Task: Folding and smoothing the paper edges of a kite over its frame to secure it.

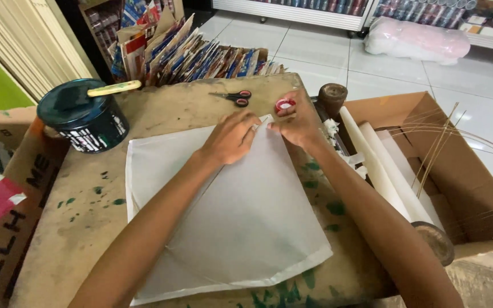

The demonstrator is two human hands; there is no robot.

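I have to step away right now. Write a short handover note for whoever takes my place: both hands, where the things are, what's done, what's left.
Left hand: pinching the top corner of the white paper sheet, fingers closed on it.
Right hand: pressing the same corner from the other side.
Things: sheet lies flat as a diamond on the cardboard-topped table, a thin stick under it along the middle. Scissors and red tape roll just beyond the hands; paint can far left; paper rolls in the box at right.
Done: sheet laid out.
Left: top corner looks unfinished; other corners show no fastening.
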